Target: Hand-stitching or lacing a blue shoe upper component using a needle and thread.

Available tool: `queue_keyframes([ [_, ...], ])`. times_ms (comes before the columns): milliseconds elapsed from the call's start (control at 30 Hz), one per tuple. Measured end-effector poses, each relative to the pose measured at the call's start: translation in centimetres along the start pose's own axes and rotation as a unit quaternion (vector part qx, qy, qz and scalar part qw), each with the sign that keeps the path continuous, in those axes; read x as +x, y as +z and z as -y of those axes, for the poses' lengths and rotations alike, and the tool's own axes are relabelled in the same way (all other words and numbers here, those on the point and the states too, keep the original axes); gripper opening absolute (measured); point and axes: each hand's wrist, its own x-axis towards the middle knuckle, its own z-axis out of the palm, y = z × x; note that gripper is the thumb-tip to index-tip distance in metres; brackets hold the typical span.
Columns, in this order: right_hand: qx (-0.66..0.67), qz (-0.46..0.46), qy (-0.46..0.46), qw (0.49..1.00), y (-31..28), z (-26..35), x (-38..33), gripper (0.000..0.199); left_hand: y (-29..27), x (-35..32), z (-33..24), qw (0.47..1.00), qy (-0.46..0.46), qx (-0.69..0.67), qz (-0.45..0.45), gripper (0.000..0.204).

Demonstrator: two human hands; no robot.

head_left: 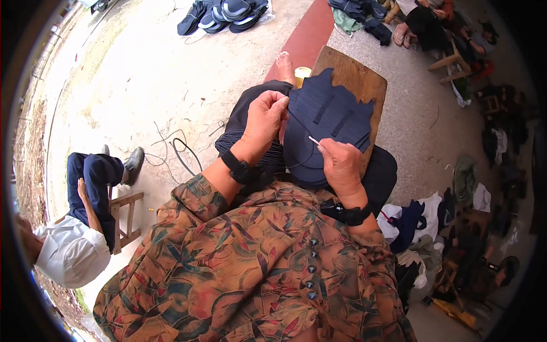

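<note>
Head view: person seated, dark navy shoe upper (325, 122) lying on lap w/ its far edge over a wooden board (356, 77). Left hand (263, 122) sits at the upper's left edge, fingers (279, 104) curled shut and pinched on the fabric rim near the top. Right hand (341, 165) is at the lower right of the upper, thumb and forefinger closed on a thin pale needle (313, 139) whose tip points up-left onto the fabric. Dark thread (302, 128) runs from near the left fingers down across the upper toward the needle, then loops below. Both wrists carry black bands; sleeves are a brown leaf-print blouse.

Board is tilted across the knees, a bare foot (285, 67) and a yellowish cup (302, 73) just beyond its left corner. Far off on the concrete floor: pile of dark soles (225, 14) at top. Another person (80, 228) in white shirt and blue trousers sits on a small wooden stool (125, 219) at left. Heap of cloth and bags (421, 222) at right, close to the right elbow.
</note>
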Motion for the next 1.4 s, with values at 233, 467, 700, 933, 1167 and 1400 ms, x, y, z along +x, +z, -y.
queue_keyframes([
  [233, 0.033, -0.033, 0.014, 0.999, 0.2, -0.8, 0.3, 0.006, 1.9, -1.3, -1.4, 0.792, 0.484, 0.344, 0.141, 0.027],
  [467, 0.133, -0.021, 0.084, 0.987, 0.7, -1.4, -0.2, 0.007, 2.0, -1.3, 1.0, 0.828, 0.32, 0.387, 0.248, 0.015],
  [700, 0.02, -0.012, 0.046, 0.999, 3.7, -3.3, 0.2, 0.058, 0.0, 0.6, 0.1, 0.979, 0.127, 0.136, 0.079, 0.012],
  [933, -0.103, 0.127, -0.086, 0.983, 2.5, -5.3, -0.5, 0.07, 0.2, 1.9, 1.8, 0.958, 0.131, 0.236, 0.099, 0.01],
  [1167, -0.114, 0.172, -0.046, 0.977, -0.4, -5.3, -0.8, 0.084, 0.3, 2.7, 4.8, 0.954, 0.087, 0.263, 0.113, 0.009],
  [1400, -0.117, 0.197, -0.052, 0.972, 1.4, -4.1, -2.4, 0.097, 0.6, 2.5, 5.4, 0.941, 0.097, 0.281, 0.162, 0.007],
])
